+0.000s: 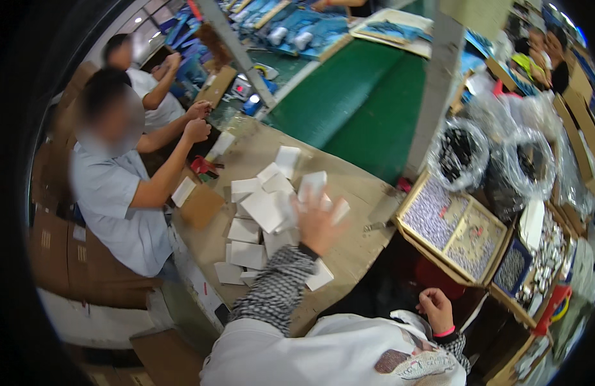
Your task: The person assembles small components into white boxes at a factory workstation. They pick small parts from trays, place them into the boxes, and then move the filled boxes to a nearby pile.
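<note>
My left hand (318, 223) is stretched over a heap of small white boxes (262, 207) on the worktable. Its fingers are spread and somewhat blurred, against the boxes on the heap's right side. Whether the fingertips press on a box I cannot tell. Another white box (320, 275) lies by my left wrist. My right hand (436, 311) is held low near my body at the right, beyond the table edge. Its fingers are curled closed, and what they hold, if anything, is hidden.
Brown board covers the worktable (355, 186). A co-worker (117, 174) sits at its left side, both hands raised. At right stand a divided wooden tray (452, 228) of small parts and bags (461, 154) of dark pieces. A post (436, 90) rises beside the green surface (355, 96).
</note>
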Tool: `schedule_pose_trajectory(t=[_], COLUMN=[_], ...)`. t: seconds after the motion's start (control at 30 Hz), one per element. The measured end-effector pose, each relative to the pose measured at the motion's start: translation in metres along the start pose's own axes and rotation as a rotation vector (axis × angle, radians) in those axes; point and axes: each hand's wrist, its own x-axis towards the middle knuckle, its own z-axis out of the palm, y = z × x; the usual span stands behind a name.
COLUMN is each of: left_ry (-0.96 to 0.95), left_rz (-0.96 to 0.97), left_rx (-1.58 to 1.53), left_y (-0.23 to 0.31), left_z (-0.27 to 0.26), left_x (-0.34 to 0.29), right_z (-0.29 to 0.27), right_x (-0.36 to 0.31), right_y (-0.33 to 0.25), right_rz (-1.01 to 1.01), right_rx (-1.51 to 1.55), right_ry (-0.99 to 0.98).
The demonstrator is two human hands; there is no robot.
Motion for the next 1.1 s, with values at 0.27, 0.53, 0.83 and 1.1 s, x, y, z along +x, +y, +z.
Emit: schedule_pose_trajectory(t=[0.27,0.53,0.83,1.1], left_ry=[-0.575,-0.457,-0.561,-0.342], left_rz=[-0.270,-0.394,-0.401,-0.183], left_rx=[0.231,0.230,0.341,0.337], left_y=[-0.013,-0.066,-0.074,-0.036], left_z=[0.032,0.063,0.045,0.029], left_x=[0.036,0.036,0.051,0.046], right_z=[0.009,0.010,-0.003,-0.098], right_x=[0.000,0.004,-0.001,0.020], right_y=[-0.001,0.001,-0.004,-0.029], right_rz=[-0.006,0.009,-0.092,-0.367], right_rx=[-0.181,-0.101,-0.327,-0.134], right_ry=[-0.055,-0.004,-0.061,0.448])
